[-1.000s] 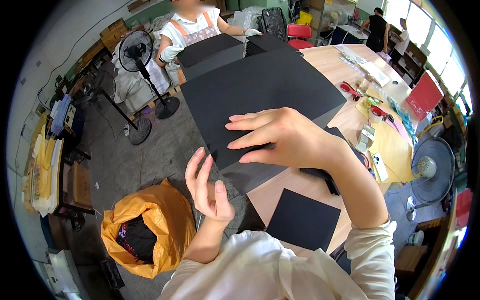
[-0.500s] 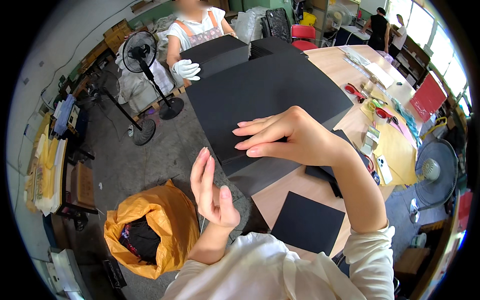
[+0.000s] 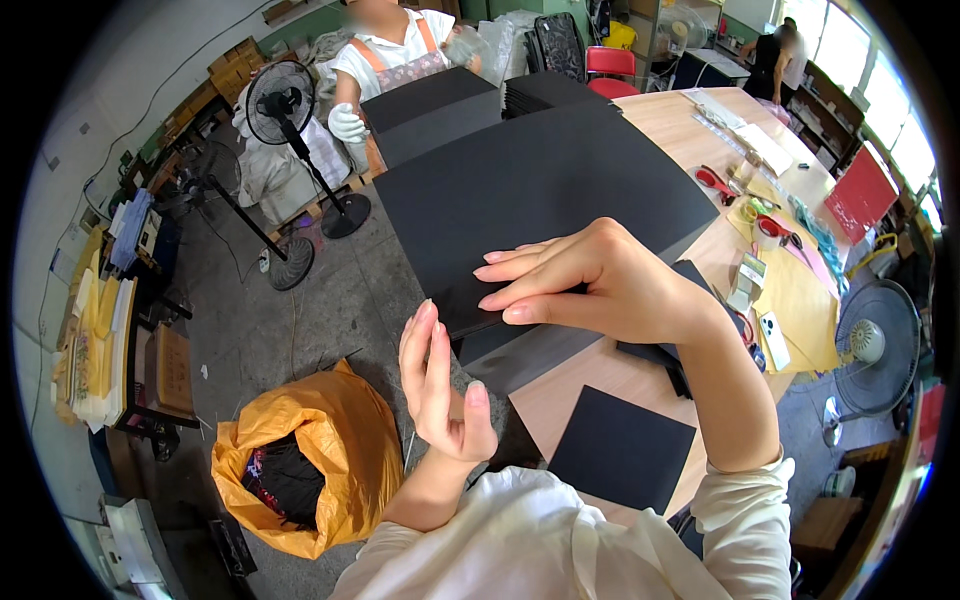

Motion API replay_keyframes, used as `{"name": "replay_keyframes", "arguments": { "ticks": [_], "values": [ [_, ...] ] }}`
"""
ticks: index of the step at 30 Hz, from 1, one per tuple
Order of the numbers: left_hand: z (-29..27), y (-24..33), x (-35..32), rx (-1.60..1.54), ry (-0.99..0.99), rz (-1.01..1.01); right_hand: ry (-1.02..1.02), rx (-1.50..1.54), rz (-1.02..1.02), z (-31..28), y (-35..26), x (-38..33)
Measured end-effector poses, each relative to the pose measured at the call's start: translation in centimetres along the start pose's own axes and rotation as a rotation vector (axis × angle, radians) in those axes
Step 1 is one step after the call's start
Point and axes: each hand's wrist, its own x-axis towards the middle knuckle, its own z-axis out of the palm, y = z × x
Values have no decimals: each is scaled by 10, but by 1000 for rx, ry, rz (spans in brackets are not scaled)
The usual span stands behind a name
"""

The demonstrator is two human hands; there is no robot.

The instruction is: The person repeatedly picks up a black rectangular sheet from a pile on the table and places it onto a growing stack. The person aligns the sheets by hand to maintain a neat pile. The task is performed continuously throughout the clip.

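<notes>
A tall stack of large black sheets (image 3: 560,180) fills the middle of the view, its layered front side facing me. My right hand (image 3: 610,285) reaches over the stack's near edge from the right, fingers stretched out and holding nothing. Whether its fingertips touch the top sheet, I cannot tell. My left hand (image 3: 440,390) is raised just off the stack's near left corner, palm turned inward and fingers pointing up, with nothing in it. A square black sheet (image 3: 622,446) lies on the wooden table (image 3: 540,405) nearer to me.
Across the stack stands a co-worker in white gloves (image 3: 347,123), beside another black stack (image 3: 440,110). An orange bag (image 3: 370,460) of dark scraps sits on the floor at left. Standing fans (image 3: 280,105) are farther off. Scissors (image 3: 715,182), tape rolls and a phone (image 3: 774,340) lie on the table's right.
Both my hands have shifted slightly right in the picture, as has the whole stack. The co-worker's gloved hand has come off the far stack and moved left.
</notes>
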Motion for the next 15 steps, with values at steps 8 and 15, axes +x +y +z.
{"name": "replay_keyframes", "arguments": {
  "ticks": [8,15],
  "values": [
    [0,-2,-1,21,-36,25,2,-8,8,1,0,1],
    [0,-4,-3,46,-38,40,4,-24,3,0,1,2]
  ]
}}
